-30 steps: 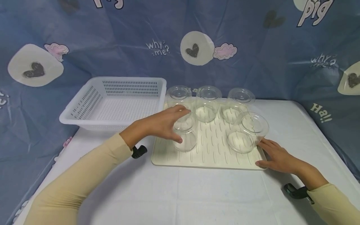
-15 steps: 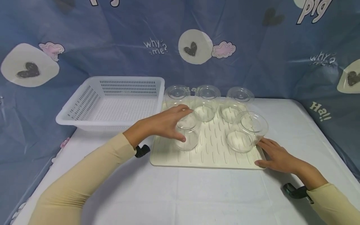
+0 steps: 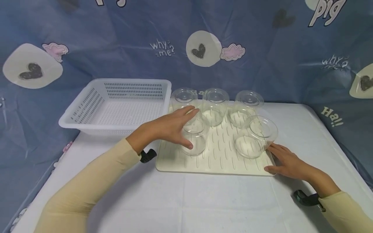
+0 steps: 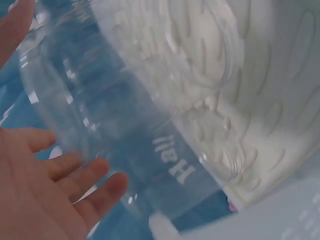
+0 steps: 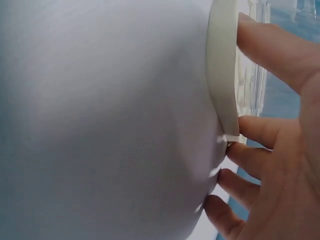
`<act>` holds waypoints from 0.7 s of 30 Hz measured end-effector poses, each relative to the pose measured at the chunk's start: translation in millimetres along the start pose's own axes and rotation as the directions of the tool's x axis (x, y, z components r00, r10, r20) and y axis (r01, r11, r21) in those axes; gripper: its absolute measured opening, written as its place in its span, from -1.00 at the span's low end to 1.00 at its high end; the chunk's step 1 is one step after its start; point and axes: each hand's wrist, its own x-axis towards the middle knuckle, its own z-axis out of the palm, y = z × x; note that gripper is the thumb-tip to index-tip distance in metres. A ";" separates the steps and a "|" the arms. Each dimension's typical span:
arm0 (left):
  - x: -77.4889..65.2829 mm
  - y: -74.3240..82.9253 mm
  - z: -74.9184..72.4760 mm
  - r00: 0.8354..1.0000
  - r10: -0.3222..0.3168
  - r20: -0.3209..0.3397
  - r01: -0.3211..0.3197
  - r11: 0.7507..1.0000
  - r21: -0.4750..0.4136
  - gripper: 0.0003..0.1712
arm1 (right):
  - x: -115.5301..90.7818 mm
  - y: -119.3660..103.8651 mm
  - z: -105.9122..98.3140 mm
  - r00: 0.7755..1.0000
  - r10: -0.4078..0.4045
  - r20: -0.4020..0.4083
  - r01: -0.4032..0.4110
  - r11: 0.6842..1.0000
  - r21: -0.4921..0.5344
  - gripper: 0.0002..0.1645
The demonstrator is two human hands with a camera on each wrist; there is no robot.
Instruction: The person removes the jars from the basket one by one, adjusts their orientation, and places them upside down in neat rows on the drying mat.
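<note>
My left hand (image 3: 170, 127) is around the left side of a clear cup (image 3: 196, 142), which stands on the front left of a cream ridged mat (image 3: 221, 161). In the left wrist view the fingers (image 4: 82, 187) are spread and lightly bent beside the clear wall. The thumb reaches over the near side of the cup in the head view. My right hand (image 3: 288, 161) rests at the mat's front right corner, its thumb on the mat edge (image 5: 223, 70) and fingertips on the white cloth in the right wrist view. Just beyond it stands another clear cup (image 3: 247, 147).
Three more clear cups stand along the back of the mat, among them a middle cup (image 3: 214, 118) and a right cup (image 3: 239, 117). A white perforated basket (image 3: 116, 124) sits left of the mat. A blue printed sheet (image 3: 140, 29) hangs behind the table (image 3: 221, 204).
Over the past second my left hand and the front left cup have shifted slightly right, mostly in the first half. The right hand and the other cups keep their places.
</note>
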 end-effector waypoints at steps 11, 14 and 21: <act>-121.2 -13.0 13.2 0.932 -0.090 -0.350 0.076 0.996 -0.054 -0.01 | -52.6 4.2 -14.2 0.947 -0.048 -0.318 0.047 0.999 -0.009 -0.46; -149.7 -11.6 26.5 0.906 -0.126 -0.405 0.114 0.992 -0.054 -0.04 | -77.8 -5.8 -15.7 0.892 -0.027 -0.452 0.032 0.999 0.002 -0.51; -175.3 -9.6 41.1 0.849 -0.160 -0.503 0.157 0.986 -0.049 -0.07 | -92.8 -27.9 -22.1 0.801 -0.089 -0.592 0.077 0.996 -0.044 -0.44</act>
